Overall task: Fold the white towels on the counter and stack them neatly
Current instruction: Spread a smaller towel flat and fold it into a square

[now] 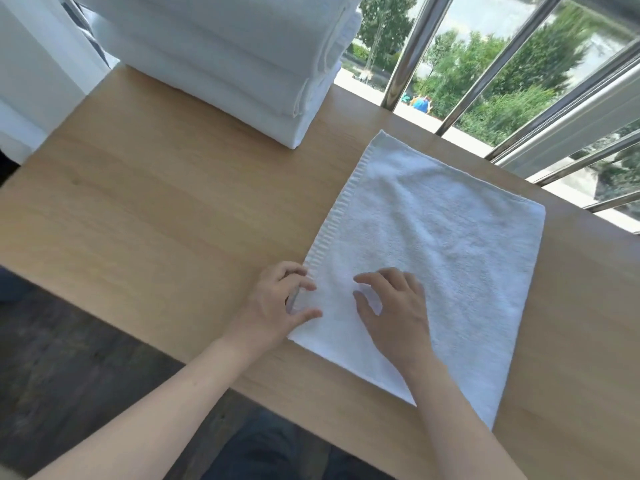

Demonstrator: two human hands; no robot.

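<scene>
Both my hands at a towel on the counter.
My left hand pinches its near left edge; my right hand rests flat, fingers loosely spread.

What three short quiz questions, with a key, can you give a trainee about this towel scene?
1. True or false: the stack of folded towels stands to the right of the flat towel.
2. The right hand: A rests on the flat towel; B hangs in the air; C lifts the stack of folded towels.
3. Fill in: the left hand holds the flat towel at its ___ edge.
Key: 1 false, it stands to the left and farther back; 2 A; 3 left.
</scene>
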